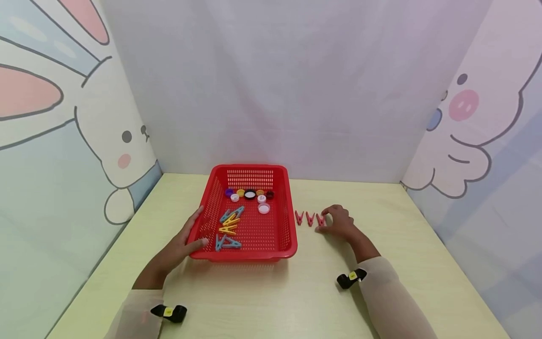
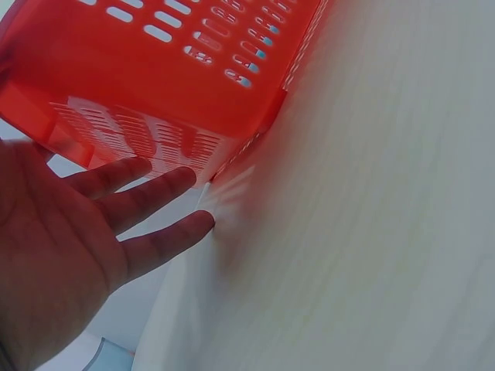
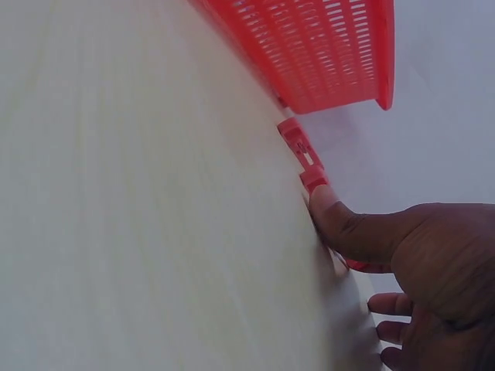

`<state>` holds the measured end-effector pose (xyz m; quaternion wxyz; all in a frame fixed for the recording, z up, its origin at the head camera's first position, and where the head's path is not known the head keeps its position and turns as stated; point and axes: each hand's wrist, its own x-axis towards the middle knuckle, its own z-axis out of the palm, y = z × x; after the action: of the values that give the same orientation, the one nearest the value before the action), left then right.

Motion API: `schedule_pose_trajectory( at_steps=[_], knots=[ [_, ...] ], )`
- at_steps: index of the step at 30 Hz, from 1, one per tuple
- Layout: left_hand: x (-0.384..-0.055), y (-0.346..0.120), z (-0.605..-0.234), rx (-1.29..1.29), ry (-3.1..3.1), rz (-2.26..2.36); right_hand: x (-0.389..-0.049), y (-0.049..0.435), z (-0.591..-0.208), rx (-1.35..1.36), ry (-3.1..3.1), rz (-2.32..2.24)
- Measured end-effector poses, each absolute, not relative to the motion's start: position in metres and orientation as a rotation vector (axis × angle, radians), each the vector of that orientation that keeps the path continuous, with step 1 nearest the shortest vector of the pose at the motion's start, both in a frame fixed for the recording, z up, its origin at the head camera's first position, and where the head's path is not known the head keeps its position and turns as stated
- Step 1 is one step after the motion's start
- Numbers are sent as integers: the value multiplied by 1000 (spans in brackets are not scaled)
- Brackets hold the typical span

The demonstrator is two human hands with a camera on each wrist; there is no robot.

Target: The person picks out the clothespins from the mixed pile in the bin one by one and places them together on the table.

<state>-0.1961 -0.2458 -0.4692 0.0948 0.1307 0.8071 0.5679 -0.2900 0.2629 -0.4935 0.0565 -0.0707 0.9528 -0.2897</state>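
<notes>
My left hand point(image 1: 179, 247) holds the left rim of a red plastic basket point(image 1: 254, 255), thumb over the rim. In the left wrist view, its other fingers point(image 2: 151, 197) stretch along the outer wall. Three red clothespins stand in a row right of the basket: a left one point(image 1: 299, 218), a middle one point(image 1: 310, 219) and a right one point(image 1: 320, 220). My right hand point(image 1: 338, 222) pinches the right one between thumb and forefinger; in the right wrist view the thumb point(image 3: 340, 224) largely hides it.
Inside the basket lie blue clothespins point(image 1: 230, 243), yellow clothespins point(image 1: 228, 230) and several round caps, among them a black-and-white cap point(image 1: 250, 194) and a pale pink cap point(image 1: 264, 208). The light wooden table point(image 1: 313, 292) meets a pale wall point(image 1: 296, 94) behind the basket.
</notes>
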Motion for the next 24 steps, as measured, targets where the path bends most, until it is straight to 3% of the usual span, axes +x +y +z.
schedule_pose_trajectory(
  at_steps=[24],
  knots=[
    [-196, -245, -469, 359, 2399, 1677, -290, 262, -497, -229, 2931, -807]
  ],
)
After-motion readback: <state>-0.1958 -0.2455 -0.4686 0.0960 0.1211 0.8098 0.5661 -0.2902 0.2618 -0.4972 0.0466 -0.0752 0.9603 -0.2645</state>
